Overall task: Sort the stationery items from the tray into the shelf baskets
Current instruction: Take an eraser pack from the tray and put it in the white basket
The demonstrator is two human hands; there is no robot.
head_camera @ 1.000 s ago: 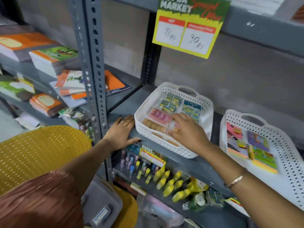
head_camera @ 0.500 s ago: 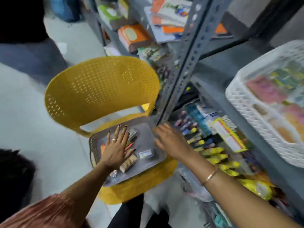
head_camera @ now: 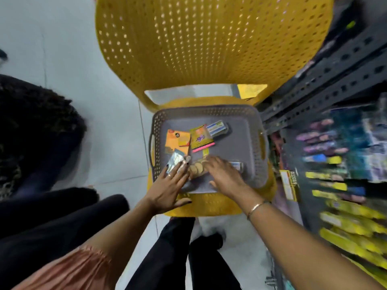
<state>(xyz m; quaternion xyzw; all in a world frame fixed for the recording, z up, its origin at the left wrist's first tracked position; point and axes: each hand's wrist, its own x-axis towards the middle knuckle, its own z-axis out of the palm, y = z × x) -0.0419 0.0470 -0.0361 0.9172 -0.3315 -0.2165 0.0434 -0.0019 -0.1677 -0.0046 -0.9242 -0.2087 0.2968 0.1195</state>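
Observation:
A grey perforated tray (head_camera: 247,143) rests on a yellow chair seat. In it lie an orange packet (head_camera: 178,140), a yellow packet with a pink strip (head_camera: 201,138), a blue-white box (head_camera: 217,127), a silvery packet (head_camera: 176,161), a pack of tan round erasers (head_camera: 198,168) and a small blue-white box (head_camera: 237,165). My left hand (head_camera: 167,189) lies flat on the tray's near left rim, fingers spread, fingertips on the silvery packet. My right hand (head_camera: 224,174) reaches over the eraser pack, fingers curled on it; whether it grips is unclear.
The yellow perforated chair (head_camera: 209,42) backrest rises behind the tray. A grey metal shelf upright (head_camera: 326,80) and blurred lower-shelf goods (head_camera: 343,185) stand to the right. Another person in dark clothes (head_camera: 37,155) is at the left. My legs are below the chair.
My view swung from the shelf baskets down to the tray on the chair. Both hands left the shelf and came down into the tray; the right hand moved onto the eraser pack.

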